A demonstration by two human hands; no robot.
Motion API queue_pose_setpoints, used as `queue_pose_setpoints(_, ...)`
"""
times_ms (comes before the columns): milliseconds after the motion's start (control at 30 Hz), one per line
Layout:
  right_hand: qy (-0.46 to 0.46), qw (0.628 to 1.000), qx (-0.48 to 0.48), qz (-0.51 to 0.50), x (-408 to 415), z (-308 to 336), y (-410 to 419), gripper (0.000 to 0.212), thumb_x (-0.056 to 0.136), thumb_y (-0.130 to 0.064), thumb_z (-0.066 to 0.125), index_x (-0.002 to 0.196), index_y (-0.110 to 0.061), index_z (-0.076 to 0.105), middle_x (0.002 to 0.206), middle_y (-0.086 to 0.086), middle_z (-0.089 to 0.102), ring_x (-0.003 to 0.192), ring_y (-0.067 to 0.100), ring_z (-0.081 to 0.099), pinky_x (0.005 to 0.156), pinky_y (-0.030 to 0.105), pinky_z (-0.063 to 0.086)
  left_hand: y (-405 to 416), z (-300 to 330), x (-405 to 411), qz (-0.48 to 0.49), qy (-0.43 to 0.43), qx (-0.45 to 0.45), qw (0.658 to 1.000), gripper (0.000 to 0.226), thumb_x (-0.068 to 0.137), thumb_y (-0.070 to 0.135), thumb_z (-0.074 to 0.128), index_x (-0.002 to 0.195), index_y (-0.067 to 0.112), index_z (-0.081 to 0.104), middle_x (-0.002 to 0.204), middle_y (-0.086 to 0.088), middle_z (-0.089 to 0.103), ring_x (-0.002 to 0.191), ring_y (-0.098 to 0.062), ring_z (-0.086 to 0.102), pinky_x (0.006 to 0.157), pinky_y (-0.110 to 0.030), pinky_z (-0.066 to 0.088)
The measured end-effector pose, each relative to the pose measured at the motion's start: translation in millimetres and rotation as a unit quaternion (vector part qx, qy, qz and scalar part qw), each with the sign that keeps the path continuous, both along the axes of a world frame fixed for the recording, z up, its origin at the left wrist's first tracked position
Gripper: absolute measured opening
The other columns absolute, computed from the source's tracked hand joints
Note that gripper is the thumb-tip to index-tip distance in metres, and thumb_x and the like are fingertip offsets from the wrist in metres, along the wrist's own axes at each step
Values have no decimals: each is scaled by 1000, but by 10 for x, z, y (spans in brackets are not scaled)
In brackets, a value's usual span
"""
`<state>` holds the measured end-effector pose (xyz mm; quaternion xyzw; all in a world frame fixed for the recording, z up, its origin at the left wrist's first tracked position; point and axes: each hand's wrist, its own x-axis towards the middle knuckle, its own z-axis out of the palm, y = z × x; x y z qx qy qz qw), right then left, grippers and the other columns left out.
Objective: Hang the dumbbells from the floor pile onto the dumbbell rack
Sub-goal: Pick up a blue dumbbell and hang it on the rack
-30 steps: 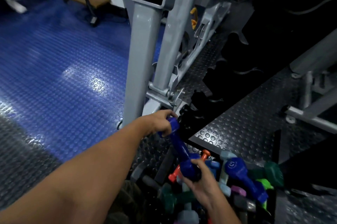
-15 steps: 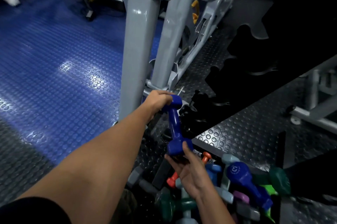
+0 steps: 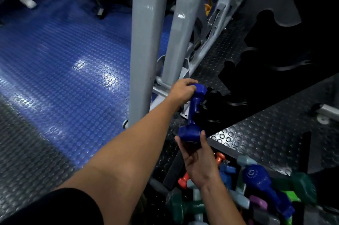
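A dark blue dumbbell (image 3: 194, 113) hangs almost upright just left of the black notched dumbbell rack (image 3: 260, 70). My left hand (image 3: 184, 90) grips its top head. My right hand (image 3: 199, 158) cups the bottom head from below, thumb and fingers on either side. The dumbbell's handle lies against the rack's lowest notches (image 3: 209, 107). The floor pile (image 3: 244, 191) of several coloured dumbbells lies at the lower right, with a larger blue one (image 3: 264, 182), green, orange and grey ones in it.
Two grey steel posts (image 3: 146, 45) of a gym machine stand right behind my left hand. More grey frame parts (image 3: 220, 15) lie beyond. Blue studded floor (image 3: 55, 56) spreads to the left, black studded mats (image 3: 260, 133) to the right.
Both hands have lifted the blue dumbbell up out of the pile and turned it from slanted to nearly upright, moving it toward the rack's lowest notches. My right hand opened around the bottom head.
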<state>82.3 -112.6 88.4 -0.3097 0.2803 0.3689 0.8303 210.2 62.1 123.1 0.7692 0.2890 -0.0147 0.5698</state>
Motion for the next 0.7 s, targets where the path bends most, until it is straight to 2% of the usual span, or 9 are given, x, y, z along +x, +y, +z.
queue_pose_setpoints(67, 33, 998, 36, -34, -23, -11, -39, 60, 102, -45, 57, 133, 6, 59, 128, 31, 67, 123, 45, 65, 109, 45, 50, -127, 56, 82, -37, -1, 3, 999, 41, 86, 12, 55, 119, 14, 78, 110, -8, 76, 81, -17, 64, 66, -17, 53)
queue_pose_setpoints(167, 81, 992, 88, -42, -42, -30, -42, 69, 103, -48, 52, 139, 11, 53, 136, 38, 59, 130, 47, 59, 115, 49, 45, -274, 101, 108, -63, -1, -24, 998, 43, 84, 17, 53, 118, 14, 78, 122, -6, 75, 110, -26, 70, 98, -34, 56)
queue_pose_setpoints(233, 77, 993, 82, -28, -46, -57, -20, 76, 105, -53, 46, 141, 14, 50, 139, 39, 56, 131, 47, 59, 119, 50, 41, -303, 70, 88, -63, 6, -58, 996, 34, 96, 9, 53, 120, 14, 77, 121, -6, 76, 116, -31, 69, 105, -48, 52)
queue_pose_setpoints(400, 31, 997, -35, 55, -34, -19, -16, 77, 105, -67, 30, 145, -5, 51, 133, 26, 67, 123, 43, 66, 111, 52, 47, -203, 65, -41, -102, 10, -13, 995, 46, 90, 13, 48, 128, 17, 73, 124, -10, 73, 119, -36, 65, 106, -49, 51)
queue_pose_setpoints(467, 4, 986, -122, 112, -17, -14, -25, 81, 101, -72, 32, 146, -7, 48, 128, 21, 71, 114, 41, 71, 103, 52, 54, -150, 95, -133, -137, 15, 32, 990, 42, 101, 13, 47, 137, 22, 68, 135, -18, 67, 127, -44, 55, 107, -49, 46)
queue_pose_setpoints(533, -57, 950, -251, 176, -13, -16, -61, 89, 95, -80, 34, 149, -11, 47, 131, 16, 69, 113, 37, 71, 101, 53, 56, -65, 103, -262, -169, 13, 97, 981, 40, 109, 19, 46, 145, 25, 60, 144, -19, 60, 129, -41, 52, 106, -43, 44)
queue_pose_setpoints(600, -180, 865, -391, 257, -9, 31, -133, 93, 91, -86, 31, 152, -18, 48, 145, 12, 61, 127, 35, 62, 111, 52, 47, 34, 67, -371, -195, 4, 158, 968, 41, 111, 24, 44, 150, 27, 55, 153, -9, 54, 133, -34, 54, 107, -35, 43)
queue_pose_setpoints(633, -246, 809, -452, 284, 6, 73, -166, 87, 95, -81, 30, 152, -17, 48, 149, 12, 57, 134, 35, 56, 113, 45, 43, 73, 36, -420, -204, 5, 177, 963, 41, 111, 24, 43, 151, 28, 53, 155, -6, 52, 134, -31, 54, 106, -32, 42)
queue_pose_setpoints(700, -314, 735, -515, 308, 59, 133, -227, 71, 105, -63, 30, 145, -9, 52, 142, 17, 60, 132, 34, 55, 98, 34, 41, 124, 0, -526, -221, 15, 198, 955, 42, 111, 25, 42, 151, 28, 52, 150, -8, 56, 132, -30, 56, 98, -27, 41)
